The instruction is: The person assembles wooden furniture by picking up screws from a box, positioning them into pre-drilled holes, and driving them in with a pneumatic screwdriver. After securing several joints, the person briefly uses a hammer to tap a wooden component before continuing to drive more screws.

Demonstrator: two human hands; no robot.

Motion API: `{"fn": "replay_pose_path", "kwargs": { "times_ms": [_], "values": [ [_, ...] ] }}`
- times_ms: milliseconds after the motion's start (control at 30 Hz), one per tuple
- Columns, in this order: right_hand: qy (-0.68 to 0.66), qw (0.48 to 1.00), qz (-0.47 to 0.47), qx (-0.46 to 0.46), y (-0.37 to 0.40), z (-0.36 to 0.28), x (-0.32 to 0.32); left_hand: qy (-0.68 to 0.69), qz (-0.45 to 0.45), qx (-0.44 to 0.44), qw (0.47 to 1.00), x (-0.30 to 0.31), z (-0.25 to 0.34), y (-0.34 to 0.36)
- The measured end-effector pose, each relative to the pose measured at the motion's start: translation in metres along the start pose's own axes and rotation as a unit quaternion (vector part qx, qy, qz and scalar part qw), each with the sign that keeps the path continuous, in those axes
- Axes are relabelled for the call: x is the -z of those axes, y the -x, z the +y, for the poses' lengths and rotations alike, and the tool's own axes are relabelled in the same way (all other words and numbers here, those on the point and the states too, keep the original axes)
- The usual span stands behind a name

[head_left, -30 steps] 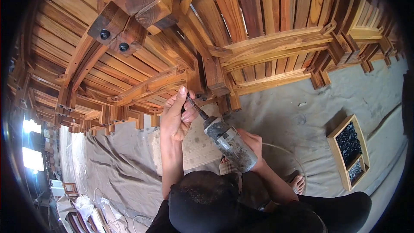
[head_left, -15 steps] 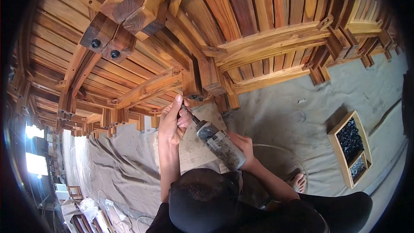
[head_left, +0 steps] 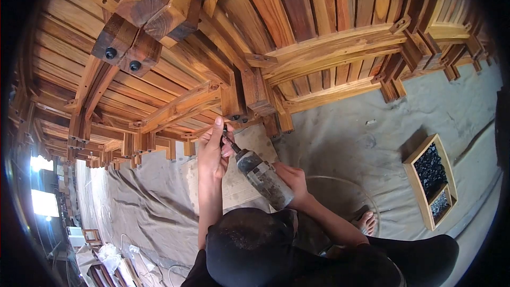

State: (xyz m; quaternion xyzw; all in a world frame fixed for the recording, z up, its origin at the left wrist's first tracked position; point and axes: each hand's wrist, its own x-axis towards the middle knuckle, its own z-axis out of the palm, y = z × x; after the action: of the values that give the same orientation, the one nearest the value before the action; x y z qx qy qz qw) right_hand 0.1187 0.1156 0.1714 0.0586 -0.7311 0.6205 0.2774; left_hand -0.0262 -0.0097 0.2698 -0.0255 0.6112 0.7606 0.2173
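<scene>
the left hand (head_left: 212, 151) pinches a small dark piece (head_left: 224, 129) between thumb and fingers, at the tip of the thin bit (head_left: 234, 145) of a scuffed grey power tool (head_left: 265, 182). the right hand (head_left: 293, 180) is wrapped around the tool's rear part, its grip partly hidden behind the body. the tool slants up towards the left hand, just below the legs of slatted wooden furniture (head_left: 334, 50). below both hands, a cardboard sheet (head_left: 241, 186) lies on a grey cloth (head_left: 340, 127). well apart to the right, a two-compartment wooden box (head_left: 410, 180) holds black parts (head_left: 429, 170) and smaller silvery ones.
</scene>
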Motion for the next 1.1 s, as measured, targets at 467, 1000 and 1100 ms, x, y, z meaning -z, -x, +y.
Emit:
{"fn": "replay_pose_path", "kwargs": {
  "times_ms": [467,1000,1100],
  "values": [
    [0.022,0.999,-0.003,0.026,-0.003,0.008,0.006,-0.040,-0.008,-0.025,0.999,0.006,0.003,-0.001],
    [0.025,0.999,-0.033,-0.007,-0.001,0.009,0.006,0.069,-0.005,0.015,0.997,-0.001,0.001,0.001],
    [0.036,0.999,-0.028,0.008,0.000,0.013,0.006,0.047,-0.020,-0.001,0.999,0.001,0.001,0.000]
  ]
}}
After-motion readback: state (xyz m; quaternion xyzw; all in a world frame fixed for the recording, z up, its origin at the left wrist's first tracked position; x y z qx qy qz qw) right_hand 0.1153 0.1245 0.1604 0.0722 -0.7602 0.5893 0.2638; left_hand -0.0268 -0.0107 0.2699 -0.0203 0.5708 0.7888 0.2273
